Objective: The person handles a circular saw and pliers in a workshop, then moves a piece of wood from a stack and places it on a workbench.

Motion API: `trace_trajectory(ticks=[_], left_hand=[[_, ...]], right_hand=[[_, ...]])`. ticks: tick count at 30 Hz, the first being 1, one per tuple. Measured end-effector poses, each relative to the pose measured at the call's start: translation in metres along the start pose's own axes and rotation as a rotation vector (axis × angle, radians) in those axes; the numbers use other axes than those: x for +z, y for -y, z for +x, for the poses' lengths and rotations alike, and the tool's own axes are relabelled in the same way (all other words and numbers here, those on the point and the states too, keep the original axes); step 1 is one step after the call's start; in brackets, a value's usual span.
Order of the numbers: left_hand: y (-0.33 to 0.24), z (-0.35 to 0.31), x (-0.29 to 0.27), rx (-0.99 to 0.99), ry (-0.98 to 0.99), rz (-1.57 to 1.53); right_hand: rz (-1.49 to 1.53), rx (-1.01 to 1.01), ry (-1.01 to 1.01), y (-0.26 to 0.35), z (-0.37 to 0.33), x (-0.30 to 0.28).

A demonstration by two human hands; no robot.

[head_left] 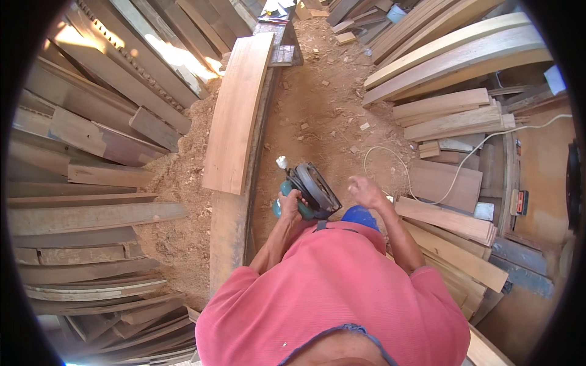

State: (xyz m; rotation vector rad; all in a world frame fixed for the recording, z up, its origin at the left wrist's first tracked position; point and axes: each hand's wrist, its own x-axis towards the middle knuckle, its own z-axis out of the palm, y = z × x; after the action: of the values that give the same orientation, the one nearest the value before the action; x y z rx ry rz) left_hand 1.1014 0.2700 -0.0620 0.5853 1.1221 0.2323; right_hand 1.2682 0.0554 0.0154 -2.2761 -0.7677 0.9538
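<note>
Pink knit shirt (342,280) occupies the nearest part of the view, with blue cloth (361,216) of a lower garment just ahead of it. Left grip (290,205) is clamped on a circular saw (314,186), located at the front of the wearer's body, right of the desk (229,244); its housing is smooth teal, its guard dark and rounded. Beside it a pale plug (281,162) shows. Right grip (366,192) is raised, fingers curled; whether they meet or hold anything cannot be told. Step in hand is judged to be handling the saw, not cutting; the next move calls for a firm hold and a cord kept clear of the blade. Off to the right, a thin whitish cable (519,127) loops over timber. Ahead, a flat, reddish-brown board (238,116) lies lengthwise on the narrow, worn desk. Loose sawdust and chips (311,110) cover the floor beyond. Rough, weathered planks (97,213) line the left; paler sawn timber (442,104) is stacked right. Small articles (278,12) clutter the desk's far end.
</note>
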Motion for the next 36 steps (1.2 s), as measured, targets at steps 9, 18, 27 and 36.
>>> trace_trajectory(ticks=[9,18,27,36], left_hand=[[-0.063,-0.008,0.049,0.22,0.179,0.901],[-0.043,-0.013,0.039,0.425,0.295,1.099],[-0.044,-0.01,0.058,0.365,0.372,1.228],[-0.05,0.015,0.045,0.427,0.423,1.304]], right_hand=[[0.581,-0.084,0.018,-0.012,0.194,-0.005],[0.812,0.443,0.709,-0.012,0.216,-0.01],[0.85,0.464,0.518,-0.025,0.211,0.016],[1.011,0.39,0.453,0.003,0.199,0.003]])
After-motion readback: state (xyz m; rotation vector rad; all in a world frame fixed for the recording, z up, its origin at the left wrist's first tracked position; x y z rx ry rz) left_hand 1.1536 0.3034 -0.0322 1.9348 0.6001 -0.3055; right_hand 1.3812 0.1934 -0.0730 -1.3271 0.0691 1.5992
